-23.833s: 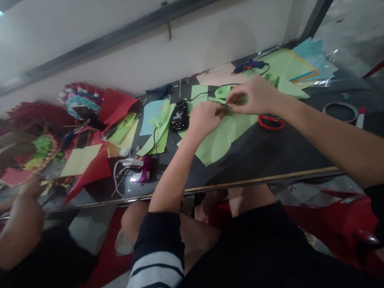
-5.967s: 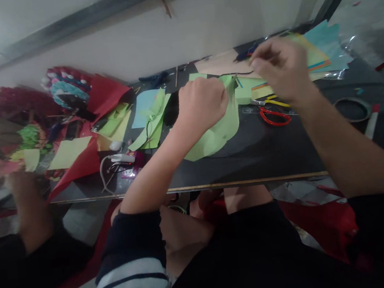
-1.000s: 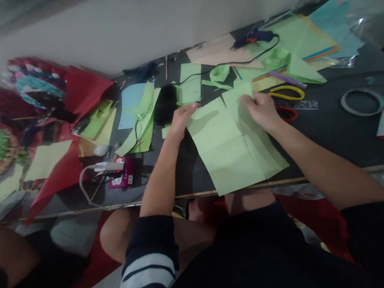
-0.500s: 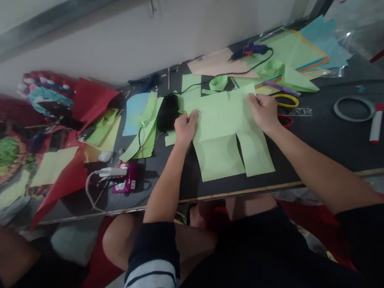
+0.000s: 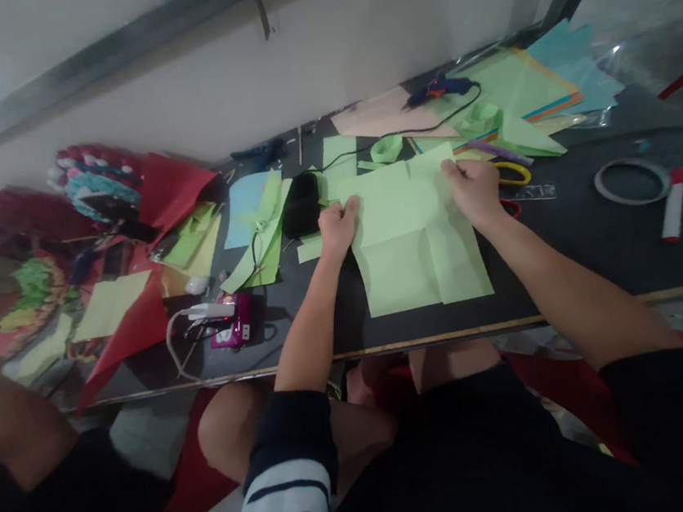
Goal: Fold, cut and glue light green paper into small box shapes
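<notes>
A creased light green paper sheet (image 5: 414, 239) lies on the black table (image 5: 563, 255) in front of me. My left hand (image 5: 338, 223) pinches its upper left edge. My right hand (image 5: 474, 187) grips its upper right edge. Both hands are closed on the sheet, holding it against the table. A black phone (image 5: 300, 204) lies just left of my left hand. Yellow-handled scissors (image 5: 514, 173) and a red handle (image 5: 507, 206) lie just behind my right hand.
A blue glue gun (image 5: 441, 88) with a black cord lies at the back on stacked coloured paper (image 5: 519, 84). A tape roll (image 5: 622, 181) and a red-capped marker (image 5: 674, 206) lie at the right. Red paper (image 5: 139, 320), a pink power strip (image 5: 234, 331) and another person's arm (image 5: 9, 425) are at the left.
The green sheet went from spread over the table edge to folded and pulled back onto the table. Both hands shifted slightly, keeping hold of its upper edge.
</notes>
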`<state>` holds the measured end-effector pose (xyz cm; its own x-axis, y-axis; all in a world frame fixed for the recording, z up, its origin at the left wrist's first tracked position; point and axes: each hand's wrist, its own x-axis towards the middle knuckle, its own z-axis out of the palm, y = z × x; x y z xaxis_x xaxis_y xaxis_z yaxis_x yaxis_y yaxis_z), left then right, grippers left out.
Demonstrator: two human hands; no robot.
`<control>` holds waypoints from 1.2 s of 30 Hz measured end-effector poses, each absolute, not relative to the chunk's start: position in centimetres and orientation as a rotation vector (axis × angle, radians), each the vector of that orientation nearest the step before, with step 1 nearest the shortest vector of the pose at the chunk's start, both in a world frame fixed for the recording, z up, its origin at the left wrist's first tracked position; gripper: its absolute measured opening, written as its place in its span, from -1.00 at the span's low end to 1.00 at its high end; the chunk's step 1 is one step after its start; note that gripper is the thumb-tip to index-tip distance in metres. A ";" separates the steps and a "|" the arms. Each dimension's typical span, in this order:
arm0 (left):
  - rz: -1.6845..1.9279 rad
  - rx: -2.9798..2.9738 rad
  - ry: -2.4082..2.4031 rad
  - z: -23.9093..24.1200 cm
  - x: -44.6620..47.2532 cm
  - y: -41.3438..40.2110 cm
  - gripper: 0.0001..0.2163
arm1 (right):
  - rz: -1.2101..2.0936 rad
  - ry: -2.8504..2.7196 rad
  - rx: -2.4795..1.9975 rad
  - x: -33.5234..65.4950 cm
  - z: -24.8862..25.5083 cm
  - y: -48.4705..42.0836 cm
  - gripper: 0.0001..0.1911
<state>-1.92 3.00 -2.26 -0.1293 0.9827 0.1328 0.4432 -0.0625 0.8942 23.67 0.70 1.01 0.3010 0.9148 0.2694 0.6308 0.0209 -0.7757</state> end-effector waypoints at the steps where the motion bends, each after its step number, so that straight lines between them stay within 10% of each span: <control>1: 1.156 1.548 1.617 -2.2 -1.8 3.0 -0.37 | 0.405 -1.406 -1.704 23.7 1.1 0.7 -0.39; 36: 1.335 1.444 1.547 -1.9 -3.2 3.4 -0.50 | 0.312 -1.237 -1.587 25.4 0.2 1.6 -0.30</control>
<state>-3.15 3.39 -1.86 -0.2019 0.9615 0.1865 0.3246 -0.1140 0.9390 25.39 1.58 0.18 0.4312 0.8228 0.3702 0.5489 0.0863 -0.8314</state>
